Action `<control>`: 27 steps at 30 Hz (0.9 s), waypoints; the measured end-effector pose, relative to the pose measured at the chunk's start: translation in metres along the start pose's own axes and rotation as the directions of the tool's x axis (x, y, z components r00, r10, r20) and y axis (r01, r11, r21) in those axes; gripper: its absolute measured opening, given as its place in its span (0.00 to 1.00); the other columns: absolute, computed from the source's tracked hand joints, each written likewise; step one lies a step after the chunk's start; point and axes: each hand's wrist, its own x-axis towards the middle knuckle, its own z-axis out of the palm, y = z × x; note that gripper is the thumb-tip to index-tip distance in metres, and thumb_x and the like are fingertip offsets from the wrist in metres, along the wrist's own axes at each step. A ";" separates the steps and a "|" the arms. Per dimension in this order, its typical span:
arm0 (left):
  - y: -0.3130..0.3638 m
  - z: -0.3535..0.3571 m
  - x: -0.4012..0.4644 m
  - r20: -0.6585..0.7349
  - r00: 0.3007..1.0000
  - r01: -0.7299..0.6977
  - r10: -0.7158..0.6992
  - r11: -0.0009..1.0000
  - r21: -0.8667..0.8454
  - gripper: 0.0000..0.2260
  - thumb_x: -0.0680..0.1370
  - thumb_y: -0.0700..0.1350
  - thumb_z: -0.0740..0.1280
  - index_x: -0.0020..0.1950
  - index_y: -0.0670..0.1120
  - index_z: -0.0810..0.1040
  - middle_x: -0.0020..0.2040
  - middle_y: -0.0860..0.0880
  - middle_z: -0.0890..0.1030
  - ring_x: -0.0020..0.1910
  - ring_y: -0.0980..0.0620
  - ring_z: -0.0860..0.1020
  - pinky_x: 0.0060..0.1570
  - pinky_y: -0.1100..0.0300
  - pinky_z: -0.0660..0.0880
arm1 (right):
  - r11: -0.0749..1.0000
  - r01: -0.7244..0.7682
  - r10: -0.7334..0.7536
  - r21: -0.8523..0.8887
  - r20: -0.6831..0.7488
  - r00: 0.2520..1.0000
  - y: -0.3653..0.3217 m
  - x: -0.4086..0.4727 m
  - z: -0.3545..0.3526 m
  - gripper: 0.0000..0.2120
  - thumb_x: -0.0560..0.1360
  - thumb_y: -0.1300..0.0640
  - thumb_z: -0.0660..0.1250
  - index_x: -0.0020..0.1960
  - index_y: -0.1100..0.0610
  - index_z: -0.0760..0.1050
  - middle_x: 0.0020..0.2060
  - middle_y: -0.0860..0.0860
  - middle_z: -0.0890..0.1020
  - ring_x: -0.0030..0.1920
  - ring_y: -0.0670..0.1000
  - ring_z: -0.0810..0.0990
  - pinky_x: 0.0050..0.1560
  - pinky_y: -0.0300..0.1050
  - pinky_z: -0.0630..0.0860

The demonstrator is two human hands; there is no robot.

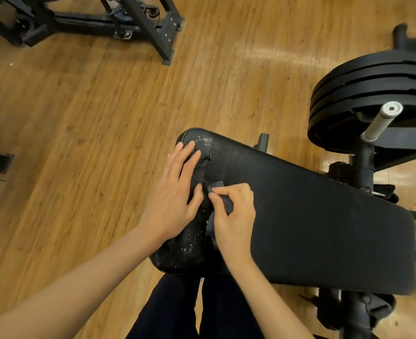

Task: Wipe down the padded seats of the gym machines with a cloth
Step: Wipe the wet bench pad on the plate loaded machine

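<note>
Black padded seat (299, 216) with tiny bumps and shiny white wet spots under the left hand (175, 194). Dark grey cloth (222, 204) in the right hand (233, 211). Honey-brown wood floor (104, 106) with stripes. Black weight plates (373, 94) and a white handle (383, 123) off to the right.

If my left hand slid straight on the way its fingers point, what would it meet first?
The left hand lies flat on the wet seat, fingers pointing to its far corner. It would likely run off that edge over bare floor.

bare padded seat (312, 216) rightward, weight plates (373, 94) beyond
</note>
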 end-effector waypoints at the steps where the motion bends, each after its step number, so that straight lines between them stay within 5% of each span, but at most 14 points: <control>1: 0.000 0.000 0.001 -0.004 1.000 -0.001 0.001 1.000 0.001 0.26 0.82 0.48 0.57 0.78 0.39 0.61 0.81 0.45 0.56 0.81 0.48 0.49 0.79 0.61 0.43 | 1.000 0.003 -0.003 -0.003 0.003 1.000 0.001 0.008 0.000 0.04 0.75 0.64 0.71 0.42 0.58 0.80 0.43 0.50 0.76 0.49 0.49 0.74 0.52 0.32 0.67; 6: 0.001 0.000 0.001 -0.008 1.000 -0.001 0.001 1.000 0.006 0.26 0.82 0.45 0.59 0.79 0.39 0.60 0.81 0.45 0.56 0.81 0.48 0.49 0.78 0.62 0.42 | 1.000 -0.026 0.027 0.005 -0.162 0.986 0.003 0.073 0.012 0.04 0.75 0.63 0.69 0.42 0.56 0.79 0.44 0.51 0.77 0.51 0.51 0.74 0.54 0.34 0.66; 11: 0.000 0.000 0.000 -0.008 1.000 -0.004 0.004 1.000 0.024 0.26 0.82 0.48 0.56 0.79 0.40 0.61 0.81 0.46 0.56 0.81 0.49 0.48 0.78 0.63 0.43 | 1.000 0.014 -0.014 -0.012 -0.029 0.999 0.004 -0.018 0.001 0.05 0.75 0.65 0.71 0.42 0.57 0.79 0.43 0.48 0.75 0.48 0.49 0.72 0.52 0.34 0.66; 17: 0.001 -0.001 0.000 -0.001 1.000 -0.013 0.013 0.999 0.039 0.26 0.82 0.48 0.56 0.79 0.40 0.60 0.81 0.46 0.56 0.81 0.49 0.48 0.78 0.62 0.42 | 1.000 -0.026 0.021 -0.017 -0.230 0.973 0.016 0.069 0.004 0.04 0.75 0.64 0.69 0.43 0.58 0.78 0.44 0.51 0.76 0.49 0.50 0.71 0.52 0.37 0.67; 23: 0.000 -0.001 0.001 -0.012 1.000 -0.003 0.004 1.000 0.029 0.26 0.82 0.48 0.56 0.78 0.40 0.61 0.81 0.46 0.57 0.81 0.48 0.49 0.78 0.62 0.42 | 1.000 0.025 -0.025 -0.014 -0.017 1.000 0.030 -0.013 -0.020 0.08 0.74 0.67 0.71 0.40 0.58 0.77 0.41 0.50 0.75 0.46 0.52 0.73 0.51 0.37 0.66; 27: 0.000 0.000 0.001 -0.013 1.000 0.003 -0.002 0.999 0.033 0.26 0.82 0.48 0.57 0.78 0.40 0.61 0.81 0.47 0.57 0.81 0.49 0.49 0.78 0.63 0.44 | 0.998 -0.053 0.055 0.016 -0.200 0.978 0.035 0.080 -0.020 0.06 0.75 0.64 0.70 0.41 0.55 0.77 0.43 0.53 0.77 0.49 0.51 0.73 0.54 0.38 0.68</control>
